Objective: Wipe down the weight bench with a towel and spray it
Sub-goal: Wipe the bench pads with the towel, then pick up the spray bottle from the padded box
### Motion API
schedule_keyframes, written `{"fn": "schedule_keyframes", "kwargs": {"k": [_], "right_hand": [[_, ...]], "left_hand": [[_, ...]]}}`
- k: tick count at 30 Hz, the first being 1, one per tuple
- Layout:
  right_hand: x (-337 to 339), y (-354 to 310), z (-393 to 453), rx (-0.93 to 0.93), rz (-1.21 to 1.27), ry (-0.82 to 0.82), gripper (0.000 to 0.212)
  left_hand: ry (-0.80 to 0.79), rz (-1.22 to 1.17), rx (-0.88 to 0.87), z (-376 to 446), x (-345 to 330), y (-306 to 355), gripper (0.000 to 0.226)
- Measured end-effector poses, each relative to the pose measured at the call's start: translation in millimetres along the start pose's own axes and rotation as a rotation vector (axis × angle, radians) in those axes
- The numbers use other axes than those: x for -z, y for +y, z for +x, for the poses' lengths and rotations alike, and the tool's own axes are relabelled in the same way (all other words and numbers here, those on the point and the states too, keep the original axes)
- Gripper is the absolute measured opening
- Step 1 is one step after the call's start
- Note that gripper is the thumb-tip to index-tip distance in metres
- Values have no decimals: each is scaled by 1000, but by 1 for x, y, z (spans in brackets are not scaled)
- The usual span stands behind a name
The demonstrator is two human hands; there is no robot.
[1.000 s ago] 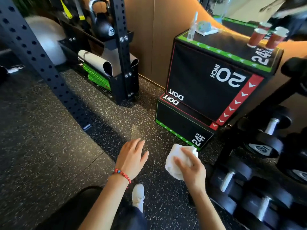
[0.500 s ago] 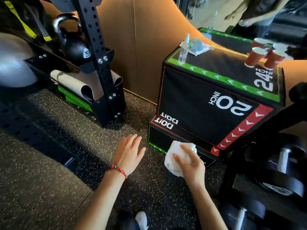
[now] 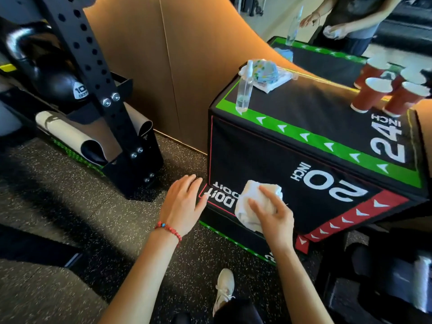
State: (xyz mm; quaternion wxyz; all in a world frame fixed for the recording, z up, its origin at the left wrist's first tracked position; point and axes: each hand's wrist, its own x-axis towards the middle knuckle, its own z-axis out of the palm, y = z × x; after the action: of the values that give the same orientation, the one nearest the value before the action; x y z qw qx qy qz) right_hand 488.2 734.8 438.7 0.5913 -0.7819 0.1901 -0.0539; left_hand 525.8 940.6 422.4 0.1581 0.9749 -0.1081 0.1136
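My right hand (image 3: 273, 212) grips a bunched white towel (image 3: 252, 202) in front of the black plyo box (image 3: 268, 148) marked "20 INCH". My left hand (image 3: 183, 204), with a red bead bracelet on the wrist, hovers open with straight fingers just left of the box's lower corner. A clear spray bottle (image 3: 244, 90) stands upright on the box top near its green-edged front left corner. No weight bench is in view.
A patterned cloth (image 3: 266, 73) and several red paper cups (image 3: 374, 93) sit on the box top. A black rack post (image 3: 98, 85) with a kettlebell (image 3: 53, 76) and rolled mats stands at left. Dumbbells (image 3: 385, 277) lie at lower right. Another person's hands (image 3: 327, 24) show beyond the box.
I have moved closer to the box. Both hands have come forward; the towel now overlaps the box's front face and the left hand is by its corner.
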Motion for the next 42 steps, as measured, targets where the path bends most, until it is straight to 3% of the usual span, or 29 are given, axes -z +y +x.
{"fn": "schedule_keyframes", "kwargs": {"k": [14, 19, 26, 36, 42], "right_hand": [[5, -50, 156, 16, 73, 74, 31], [0, -66, 188, 4, 115, 218, 31], [-16, -85, 222, -15, 140, 294, 31], [-32, -93, 238, -24, 169, 392, 31], [-41, -100, 244, -6, 175, 309, 31]], "left_hand": [[12, -135, -45, 183, -19, 20, 51], [92, -371, -50, 247, -24, 29, 57], [130, -738, 30, 308, -40, 37, 65], [125, -1009, 135, 337, -56, 50, 37], [181, -1214, 269, 326, -42, 37, 25]]}}
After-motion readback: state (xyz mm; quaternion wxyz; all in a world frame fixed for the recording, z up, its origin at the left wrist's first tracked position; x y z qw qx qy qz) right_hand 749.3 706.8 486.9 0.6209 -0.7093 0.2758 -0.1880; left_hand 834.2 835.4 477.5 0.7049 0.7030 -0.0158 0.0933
